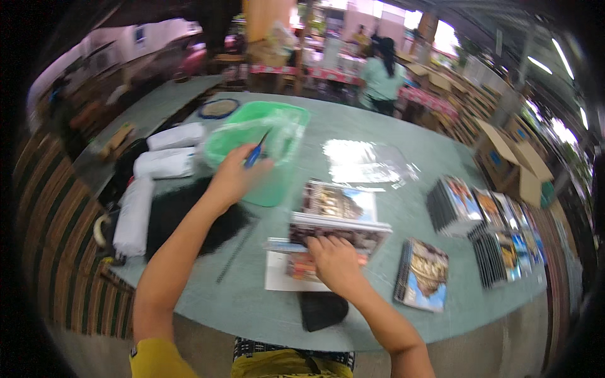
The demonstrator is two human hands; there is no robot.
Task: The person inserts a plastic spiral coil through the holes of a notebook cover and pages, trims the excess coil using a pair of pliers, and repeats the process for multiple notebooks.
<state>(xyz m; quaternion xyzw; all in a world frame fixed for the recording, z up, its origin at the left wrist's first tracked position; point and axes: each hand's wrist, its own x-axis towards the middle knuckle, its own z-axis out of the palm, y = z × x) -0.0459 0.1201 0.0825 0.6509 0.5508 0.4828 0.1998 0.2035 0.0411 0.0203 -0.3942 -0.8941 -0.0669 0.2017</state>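
My left hand [236, 173] is raised over the table and grips a blue pen [256, 153], close to a green plastic bag [258, 135]. My right hand [334, 261] presses down on a stack of notebooks with picture covers [337, 217] in front of me. Under the stack lies a white sheet [277, 277]. A dark pouch [322, 310] sits at the table's near edge, just below my right wrist.
Clear plastic wrap [365, 162] lies beyond the stack. Rows of spiral notebooks [491, 227] stand at the right, one more [423, 274] nearer. White rolled bundles [165, 162] and black cloth [183, 217] lie left. A cardboard box [513, 160] and a person [381, 75] are farther back.
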